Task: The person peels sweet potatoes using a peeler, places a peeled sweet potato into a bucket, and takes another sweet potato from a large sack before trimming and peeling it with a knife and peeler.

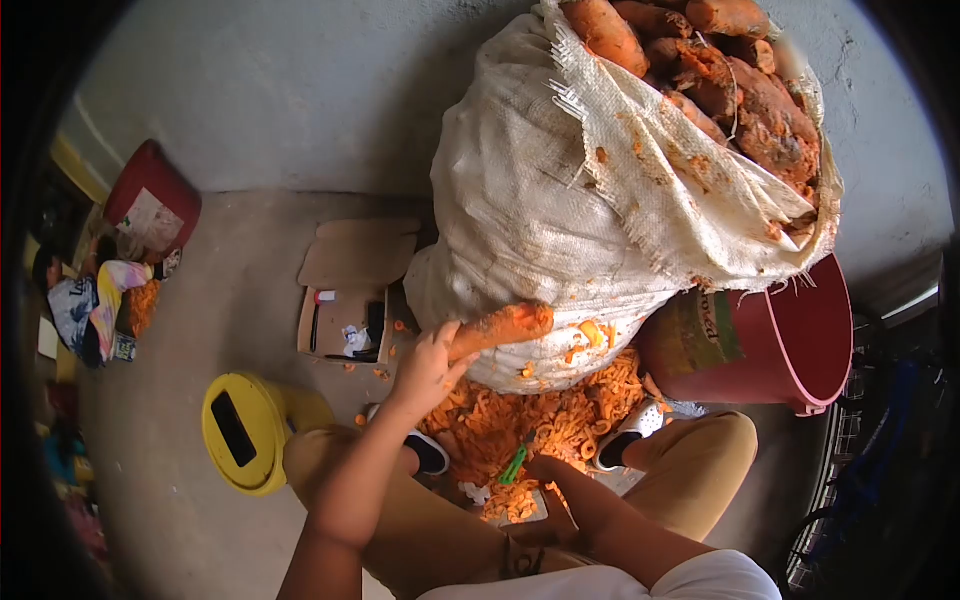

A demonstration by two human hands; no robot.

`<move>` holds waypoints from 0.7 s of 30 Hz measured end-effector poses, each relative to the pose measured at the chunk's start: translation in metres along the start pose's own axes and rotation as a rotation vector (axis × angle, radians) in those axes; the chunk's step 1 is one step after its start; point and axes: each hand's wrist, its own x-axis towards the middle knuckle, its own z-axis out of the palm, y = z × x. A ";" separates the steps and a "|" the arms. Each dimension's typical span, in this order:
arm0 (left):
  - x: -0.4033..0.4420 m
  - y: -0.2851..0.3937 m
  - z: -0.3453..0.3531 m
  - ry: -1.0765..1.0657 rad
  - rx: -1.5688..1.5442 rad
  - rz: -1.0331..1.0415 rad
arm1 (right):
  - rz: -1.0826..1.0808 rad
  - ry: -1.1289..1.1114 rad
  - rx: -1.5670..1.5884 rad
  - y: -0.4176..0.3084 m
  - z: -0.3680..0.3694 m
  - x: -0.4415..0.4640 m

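Held a carrot [512,327] before the sack [545,190] in the left hand [426,370] with closely curled fingers. Had the right hand [547,472] at a green tool [514,464] over peels [565,425]; could not tell its grip.

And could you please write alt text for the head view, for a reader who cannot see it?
The left hand holds a carrot in front of a bulging white sack of carrots; below, the right hand is beside a green tool, above orange peels heaped between two shoes.
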 end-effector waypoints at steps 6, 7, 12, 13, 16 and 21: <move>0.010 0.003 0.008 0.009 -0.073 0.007 | 0.501 -0.010 0.685 -0.005 0.029 0.071; 0.012 0.005 0.007 -0.001 -0.091 0.003 | 0.523 0.021 0.710 -0.008 0.029 0.076; 0.017 0.015 0.003 -0.065 -0.096 -0.056 | 0.584 0.148 0.819 -0.018 0.032 0.092; 0.017 0.016 0.002 -0.089 -0.086 -0.053 | 0.589 0.169 0.832 -0.019 0.033 0.094; 0.018 0.023 0.001 -0.121 -0.067 -0.041 | 0.594 0.225 0.871 -0.020 0.037 0.098; 0.024 0.030 0.003 -0.128 -0.077 -0.012 | 0.589 0.304 0.926 -0.021 0.034 0.097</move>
